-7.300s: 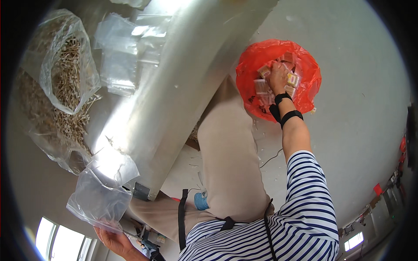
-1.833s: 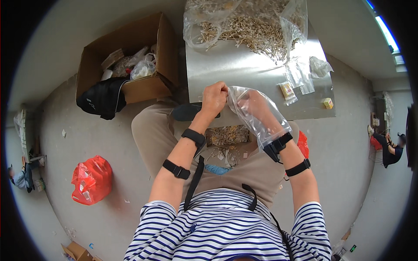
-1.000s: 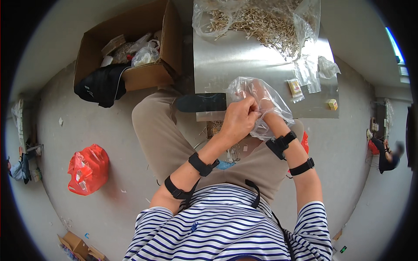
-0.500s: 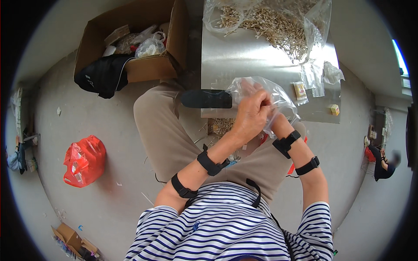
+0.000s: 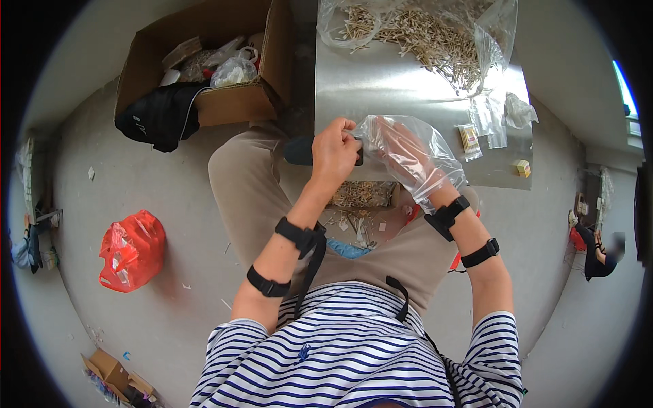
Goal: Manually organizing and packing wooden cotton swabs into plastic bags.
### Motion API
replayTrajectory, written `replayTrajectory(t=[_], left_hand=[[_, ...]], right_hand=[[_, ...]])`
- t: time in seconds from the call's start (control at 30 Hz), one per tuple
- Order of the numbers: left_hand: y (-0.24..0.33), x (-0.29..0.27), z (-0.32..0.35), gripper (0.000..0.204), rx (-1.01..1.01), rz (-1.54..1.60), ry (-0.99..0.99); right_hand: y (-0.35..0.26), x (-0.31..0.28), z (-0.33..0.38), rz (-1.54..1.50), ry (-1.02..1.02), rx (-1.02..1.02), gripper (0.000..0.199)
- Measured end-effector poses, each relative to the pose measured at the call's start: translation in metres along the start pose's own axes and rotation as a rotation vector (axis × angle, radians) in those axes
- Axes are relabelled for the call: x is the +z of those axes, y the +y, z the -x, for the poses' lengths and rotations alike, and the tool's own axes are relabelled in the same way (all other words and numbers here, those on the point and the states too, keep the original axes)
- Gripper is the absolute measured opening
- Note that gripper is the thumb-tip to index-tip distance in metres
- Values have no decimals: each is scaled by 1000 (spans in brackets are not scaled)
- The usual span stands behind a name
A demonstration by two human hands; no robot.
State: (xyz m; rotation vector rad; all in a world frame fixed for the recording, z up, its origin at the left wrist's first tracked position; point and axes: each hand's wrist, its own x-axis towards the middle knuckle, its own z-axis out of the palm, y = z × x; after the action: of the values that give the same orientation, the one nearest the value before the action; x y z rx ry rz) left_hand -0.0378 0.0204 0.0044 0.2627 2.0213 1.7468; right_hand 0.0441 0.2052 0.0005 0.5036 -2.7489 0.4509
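My right hand [image 5: 408, 151] is inside a clear plastic bag [image 5: 442, 153], which covers it down to the wrist. Through the film its fingers look stretched out. To its left, my left hand [image 5: 335, 153] is closed in a pinch at the bag's far left corner, near the metal table's front edge. A dark padded piece [image 5: 299, 151] lies partly behind that hand. On the table, right of the bag, is a small clear packet of cotton swabs [image 5: 469, 141]. A large heap of loose cotton swabs [image 5: 435, 47] lies at the far side in clear plastic.
The metal table [image 5: 381, 88] also holds flat clear bags [image 5: 488, 122] and a small yellow box [image 5: 522, 168]. Below its edge is a box of swabs [image 5: 364, 195]. An open carton [image 5: 231, 105] stands far left, a red bag [image 5: 132, 251] on the floor. A person [image 5: 600, 258] sits far right.
My left hand has moved left, away from my right wrist, to the bag's far left corner. The bag is drawn out over my right hand, and the swab box below shows more.
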Motion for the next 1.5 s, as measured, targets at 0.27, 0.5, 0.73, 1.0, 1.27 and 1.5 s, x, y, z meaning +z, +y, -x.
replayTrajectory(t=[0.27, 0.5, 0.73, 1.0, 1.27, 1.5], left_hand=[[-40, 13, -26, 22, 136, -391, 12], [-39, 7, -26, 16, 72, -445, 7], [-2, -14, -8, 17, 313, -521, 189], [103, -23, 34, 19, 591, -238, -36], [118, -13, 36, 26, 818, -572, -191], [181, 22, 83, 26, 905, -598, -339]], right_hand=[[19, 19, 11, -137, -21, 98, 52], [-9, 6, -23, -177, -162, 290, 59], [19, 28, 17, -357, -121, 298, 66], [-37, -93, -18, -20, -462, 412, 49], [-88, -159, 45, 63, 308, 542, 43], [-84, -86, 62, -1191, 488, 1335, 34]])
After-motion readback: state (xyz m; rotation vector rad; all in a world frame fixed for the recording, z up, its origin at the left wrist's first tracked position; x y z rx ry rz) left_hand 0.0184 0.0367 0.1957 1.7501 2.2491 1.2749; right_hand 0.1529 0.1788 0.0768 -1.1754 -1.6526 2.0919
